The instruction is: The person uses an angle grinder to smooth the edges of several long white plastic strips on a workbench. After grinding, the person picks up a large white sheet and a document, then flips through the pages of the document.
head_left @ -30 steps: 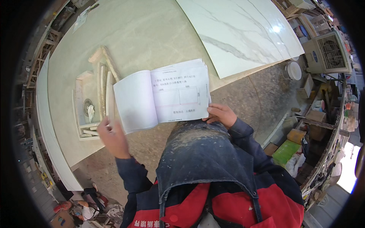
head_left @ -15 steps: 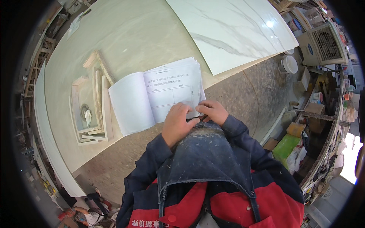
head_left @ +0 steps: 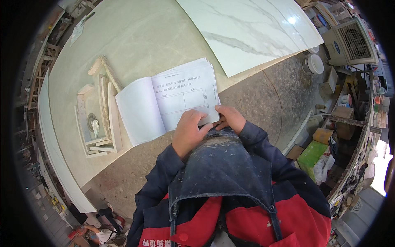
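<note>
I see stone offcuts (head_left: 101,111) far left. The open booklet (head_left: 168,101) lies on the beige slab (head_left: 135,37), long axis left-right, spine pointing away. My left hand (head_left: 188,133) presses flat on its near edge; my right hand (head_left: 231,118) pinches the near-right corner.

A single head-worn fisheye view looks steeply down from close above the person's chest, facing forward toward twelve o'clock. The dusty dark blue apron (head_left: 222,173) fills six o'clock, and the beige stone slab (head_left: 135,45) bends toward the rim from nine to twelve o'clock.
</note>
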The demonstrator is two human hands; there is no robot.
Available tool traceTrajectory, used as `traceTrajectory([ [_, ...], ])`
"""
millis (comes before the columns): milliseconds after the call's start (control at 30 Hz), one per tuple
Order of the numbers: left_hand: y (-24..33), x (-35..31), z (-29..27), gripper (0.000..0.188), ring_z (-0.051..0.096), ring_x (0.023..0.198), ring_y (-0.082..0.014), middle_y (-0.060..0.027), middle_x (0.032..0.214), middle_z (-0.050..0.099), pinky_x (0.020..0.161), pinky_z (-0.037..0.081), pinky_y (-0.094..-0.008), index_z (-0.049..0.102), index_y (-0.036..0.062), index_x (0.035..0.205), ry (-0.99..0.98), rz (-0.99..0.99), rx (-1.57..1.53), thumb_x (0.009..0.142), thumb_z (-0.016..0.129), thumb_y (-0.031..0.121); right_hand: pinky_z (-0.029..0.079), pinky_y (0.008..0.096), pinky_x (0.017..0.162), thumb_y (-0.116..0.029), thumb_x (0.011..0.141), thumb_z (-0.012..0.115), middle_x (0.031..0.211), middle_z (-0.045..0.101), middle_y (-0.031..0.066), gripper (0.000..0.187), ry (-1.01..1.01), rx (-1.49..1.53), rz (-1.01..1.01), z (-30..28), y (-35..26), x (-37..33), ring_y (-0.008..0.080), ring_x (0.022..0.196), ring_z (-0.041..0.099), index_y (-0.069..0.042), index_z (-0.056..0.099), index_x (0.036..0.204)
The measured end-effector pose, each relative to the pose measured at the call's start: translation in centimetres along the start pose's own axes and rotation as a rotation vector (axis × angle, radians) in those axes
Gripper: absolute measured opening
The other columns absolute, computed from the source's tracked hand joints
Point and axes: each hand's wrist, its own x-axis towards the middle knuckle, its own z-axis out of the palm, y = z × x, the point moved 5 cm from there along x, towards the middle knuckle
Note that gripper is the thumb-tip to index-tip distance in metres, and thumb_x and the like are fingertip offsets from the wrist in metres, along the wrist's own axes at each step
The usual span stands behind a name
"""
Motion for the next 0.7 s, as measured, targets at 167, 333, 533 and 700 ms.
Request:
traceTrajectory([
  [167, -1.4, 0.2, 0.5, 0.022, 0.063, 0.082, -0.0252, -0.0108, 0.094, 0.068, 0.073, 0.052, -0.0362, 0.070, 0.0025, 0.103, -0.009, -0.103, -0.126, 0.085, 0.078, 0.013, 0.061, 0.0323, 0.070, -0.042, 0.104, 0.055, 0.113, 0.070, 0.0185, 0.056, -0.001, 0.052, -0.013, -0.5, 0.9, 0.2, 0.0273, 0.090, 0.075, 0.007, 0.060, 0.129],
  [333, -2.8, 0.0, 0.7, 0.021, 0.061, 0.074, -0.0156, -0.0079, 0.090, 0.070, 0.069, 0.050, -0.0306, 0.073, 0.0005, 0.105, -0.029, -0.238, -0.253, 0.089, 0.076, 0.014, 0.061, 0.0322, 0.071, -0.039, 0.106, 0.055, 0.113, 0.071, 0.0173, 0.052, -0.017, 0.039, -0.026, -0.7, 1.1, 0.4, 0.0273, 0.091, 0.075, 0.006, 0.061, 0.129],
  [533, -3.3, 0.0, 0.5, 0.020, 0.060, 0.075, -0.0116, -0.0054, 0.088, 0.070, 0.069, 0.049, -0.0287, 0.073, -0.0010, 0.105, -0.027, -0.327, -0.289, 0.093, 0.073, 0.015, 0.060, 0.0299, 0.073, -0.035, 0.107, 0.056, 0.112, 0.072, 0.0137, 0.045, -0.012, -0.051, -0.019, -0.3, 0.9, 0.3, 0.0231, 0.089, 0.075, 0.003, 0.062, 0.129],
  [700, -4.6, -0.5, -0.9, 0.020, 0.063, 0.078, -0.0117, -0.0029, 0.089, 0.070, 0.073, 0.051, -0.0264, 0.072, -0.0023, 0.105, 0.065, -0.440, -0.363, 0.096, 0.071, 0.015, 0.059, 0.0283, 0.072, -0.037, 0.107, 0.058, 0.109, 0.072, 0.0113, 0.045, -0.012, -0.098, -0.019, -0.2, 0.8, 0.3, 0.0204, 0.088, 0.075, 0.002, 0.064, 0.126],
])
